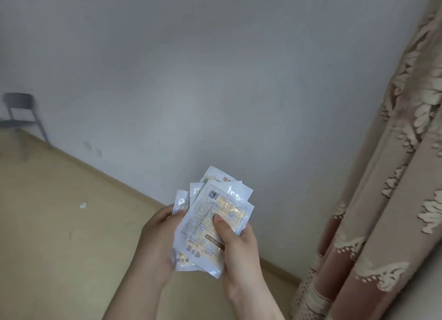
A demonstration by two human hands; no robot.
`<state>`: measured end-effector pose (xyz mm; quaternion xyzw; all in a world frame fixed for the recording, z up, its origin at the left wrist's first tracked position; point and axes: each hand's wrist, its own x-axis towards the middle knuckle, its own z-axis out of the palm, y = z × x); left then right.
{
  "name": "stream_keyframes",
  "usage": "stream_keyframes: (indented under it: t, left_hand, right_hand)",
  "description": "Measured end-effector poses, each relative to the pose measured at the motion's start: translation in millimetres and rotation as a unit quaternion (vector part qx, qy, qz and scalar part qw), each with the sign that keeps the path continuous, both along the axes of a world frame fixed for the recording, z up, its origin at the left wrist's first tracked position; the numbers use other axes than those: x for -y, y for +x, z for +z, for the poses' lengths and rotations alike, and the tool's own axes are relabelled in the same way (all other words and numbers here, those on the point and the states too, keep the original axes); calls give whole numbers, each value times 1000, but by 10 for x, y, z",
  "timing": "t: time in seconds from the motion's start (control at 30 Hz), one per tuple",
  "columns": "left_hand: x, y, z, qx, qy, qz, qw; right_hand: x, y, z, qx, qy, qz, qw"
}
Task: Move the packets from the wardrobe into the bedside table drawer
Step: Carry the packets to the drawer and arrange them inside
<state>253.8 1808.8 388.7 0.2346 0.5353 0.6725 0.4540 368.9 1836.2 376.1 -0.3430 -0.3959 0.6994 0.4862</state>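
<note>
I hold a fanned stack of several white hand-warmer packets (210, 214) in front of me, low in the middle of the head view. My left hand (157, 243) grips the stack from the left and underneath. My right hand (235, 250) grips it from the right, with the thumb pressed on the top packet's printed face. Neither the wardrobe nor the bedside table drawer is in view.
A plain white wall (191, 80) fills most of the view and meets a beige floor (59, 212) along a skirting line. A patterned beige and brown curtain (387, 200) hangs at the right. A grey chair (20, 113) stands far left. A small white scrap (83, 205) lies on the floor.
</note>
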Motion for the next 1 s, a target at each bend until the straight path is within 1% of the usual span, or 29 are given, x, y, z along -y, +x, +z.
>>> stream_keyframes:
  t: [0.17, 0.3, 0.4, 0.57, 0.7, 0.77, 0.9, 1.0]
  left_hand:
    - [-866, -655, -118, 15, 30, 61, 998]
    - [-1495, -1416, -52, 35, 25, 129, 991]
    - [-1865, -2011, -10, 26, 33, 177, 983]
    - [-2239, -2912, -199, 15, -3, 273, 962]
    - [-2572, -3663, -398, 30, -14, 345, 938]
    - [-2835, -4035, -456, 30, -18, 363, 931]
    - [-3503, -4781, -395, 50, -13, 363, 930]
    - [-3859, -5366, -321, 60, -3, 393, 918]
  right_hand:
    - [-907, -666, -70, 8, -6, 13, 1000]
    - [-1629, -1412, 33, 32, -6, 46, 998]
    - [-2072, -2002, 88, 24, -16, 82, 996]
    - [-2634, -2993, -130, 27, -66, 152, 986]
    - [-3107, -3833, -331, 40, -70, 219, 973]
    - [-3412, -4223, -375, 45, -75, 241, 967]
    - [-4161, -5036, -352, 44, -61, 273, 959]
    - [-4612, -5713, -287, 50, -42, 322, 944]
